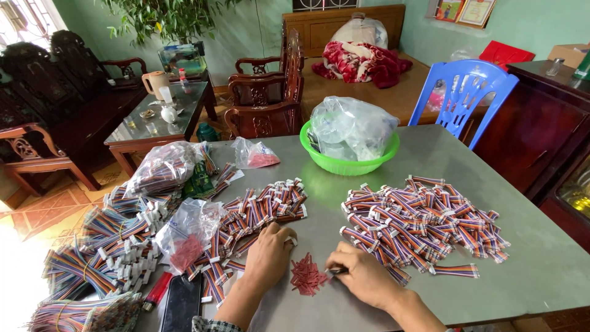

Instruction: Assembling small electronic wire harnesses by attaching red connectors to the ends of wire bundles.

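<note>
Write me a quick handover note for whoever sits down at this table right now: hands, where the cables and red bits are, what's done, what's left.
Left hand: resting on a ribbon cable at the edge of the middle cable pile.
Right hand: pinching a thin dark tool, tip at the small red pieces.
Right cable pile lies spread out apart; bundled cables sit far left. Green basin holds plastic bags.
Which pile is finished cannot be told; both look alike from here.

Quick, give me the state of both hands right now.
Left hand: closed on a white connector of a ribbon cable, by the middle pile.
Right hand: closed on a thin dark tool, beside the small red pieces.
</note>
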